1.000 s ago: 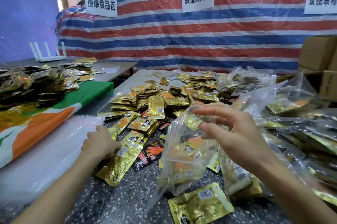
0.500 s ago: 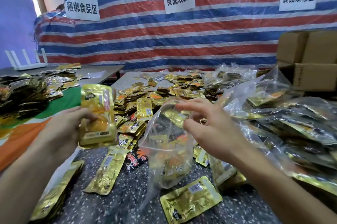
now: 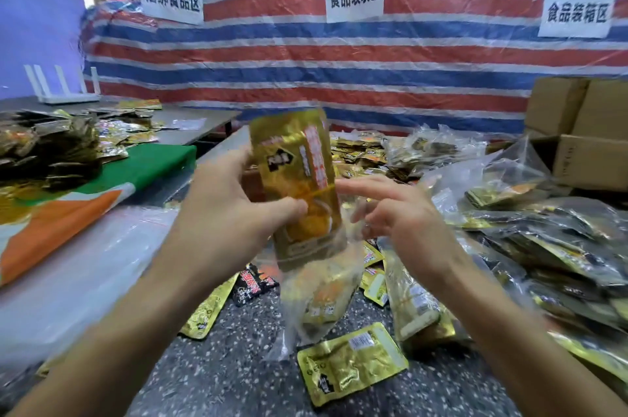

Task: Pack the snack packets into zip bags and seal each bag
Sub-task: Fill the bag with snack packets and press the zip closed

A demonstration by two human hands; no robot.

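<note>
My left hand [image 3: 231, 209] grips a gold snack packet [image 3: 299, 185] upright, thumb across its front. The packet's lower end dips into the mouth of a clear zip bag [image 3: 323, 294] that hangs over the speckled table [image 3: 238, 372]. This bag holds a few gold packets at its bottom. My right hand [image 3: 404, 223] holds the bag's rim on the right, its index finger stretched towards the packet. Loose gold packets [image 3: 360, 151] lie heaped behind my hands, and one lies flat at the front [image 3: 350, 362].
Filled clear bags [image 3: 543, 246] pile up on the right, with cardboard boxes [image 3: 584, 131] behind them. A stack of empty clear bags [image 3: 85, 263] lies on the left. Beyond it, a second table carries dark packets [image 3: 51, 144]. A striped tarpaulin closes off the back.
My left hand picked a gold packet off the table, lifted it and carried it right to the bag's mouth. The right hand kept holding the bag up.
</note>
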